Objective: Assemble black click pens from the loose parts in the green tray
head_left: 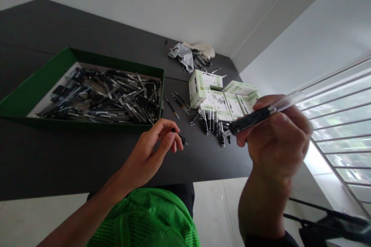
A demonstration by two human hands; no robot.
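Note:
My right hand [278, 139] is raised close to the camera, fingers closed round a pen barrel [261, 115] with a black grip and a clear body. My left hand [158, 142] hovers over the dark table [58, 162], pinching a small black pen part [179, 136] between thumb and fingertips. Between my hands a row of assembled black pens [213, 123] lies on the table, in front of several white-and-green pen boxes [220, 94]. A few loose refills [176, 104] lie beside the boxes.
A large green tray [26, 88] heaped with black pen parts sits at the left. A grey cloth [184, 56] with more pens lies at the table's far edge. A green mesh object [145, 220] is below my left arm. Window bars [342, 131] run along the right.

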